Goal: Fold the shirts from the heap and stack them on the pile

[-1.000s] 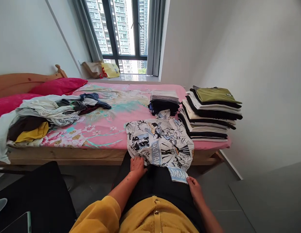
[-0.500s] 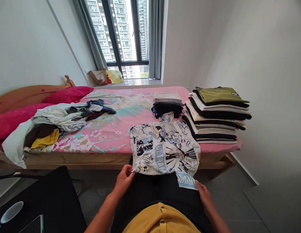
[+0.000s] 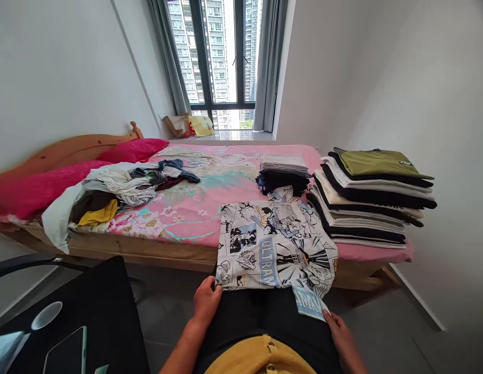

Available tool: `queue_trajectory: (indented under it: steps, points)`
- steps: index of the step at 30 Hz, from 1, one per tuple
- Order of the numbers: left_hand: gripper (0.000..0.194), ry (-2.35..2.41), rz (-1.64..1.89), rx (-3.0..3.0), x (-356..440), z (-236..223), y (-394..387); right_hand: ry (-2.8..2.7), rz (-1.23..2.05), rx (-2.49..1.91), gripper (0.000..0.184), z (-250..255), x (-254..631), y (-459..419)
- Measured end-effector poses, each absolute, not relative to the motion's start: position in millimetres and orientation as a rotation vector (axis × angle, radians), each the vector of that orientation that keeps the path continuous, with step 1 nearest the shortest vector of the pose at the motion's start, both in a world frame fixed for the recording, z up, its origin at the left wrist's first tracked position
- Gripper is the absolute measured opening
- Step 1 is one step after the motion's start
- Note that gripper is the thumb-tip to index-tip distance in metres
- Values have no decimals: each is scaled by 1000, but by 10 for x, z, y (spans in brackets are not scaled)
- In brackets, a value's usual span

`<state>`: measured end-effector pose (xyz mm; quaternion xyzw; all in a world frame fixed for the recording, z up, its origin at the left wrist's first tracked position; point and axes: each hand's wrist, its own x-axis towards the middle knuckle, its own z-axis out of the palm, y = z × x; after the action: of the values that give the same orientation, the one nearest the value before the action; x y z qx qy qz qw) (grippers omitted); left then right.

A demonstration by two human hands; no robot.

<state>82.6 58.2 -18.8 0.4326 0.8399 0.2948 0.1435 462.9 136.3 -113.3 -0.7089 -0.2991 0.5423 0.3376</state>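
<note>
A white shirt with a black and blue comic print (image 3: 272, 249) lies spread over the front edge of the bed, its near end hanging toward my lap. At its near left corner my left hand (image 3: 208, 298) is closed, pinching the fabric. My right hand (image 3: 338, 330) grips the end of a sleeve, pulled out toward me at the lower right. Part of the shirt's far end rests against a small stack of folded clothes (image 3: 284, 174).
To the right stands a tall stack of folded clothes (image 3: 376, 197), topped by an olive shirt. A loose heap of clothes (image 3: 124, 184) lies at the left of the bed (image 3: 179, 218), near red pillows (image 3: 132, 150). A black chair seat (image 3: 104, 306) at lower left holds a phone (image 3: 65, 353).
The view has turned slightly left, so everything sits farther right. The shirt's near left corner looks flatter and straighter. Both hands keep hold of the shirt.
</note>
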Motion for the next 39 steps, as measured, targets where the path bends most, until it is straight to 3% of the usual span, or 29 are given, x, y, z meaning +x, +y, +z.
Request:
queue_trajectory:
  steps: [5,12,15,18,24,31,35,39]
  points:
    - [22,1976,1249,1051,860,-104,472,-831,1378,-1830,60,-1153,4624,1370]
    - [26,1500,1368,657,961,168,499,-853,1337,-1857,58,-1106,4618,1377]
    - [27,1513,1349,529,895,61,444,-777,1372,-1856,55,-1100,4607,1393]
    - [39,1566,1278,485,819,-125,401,-628,1446,-1749,51,-1077,4585,1420]
    - [55,1868,1094,766,733,-274,446,-330,1380,-1441,52,-939,4639,1524]
    - [54,1957,955,915,730,-193,430,-133,1568,-1365,36,-798,4790,1497]
    - [49,1813,960,701,740,-188,451,-54,1797,-1372,23,-680,4721,1500]
    - [37,1696,1128,363,776,-172,483,-5,1723,-1359,21,-531,4621,1542]
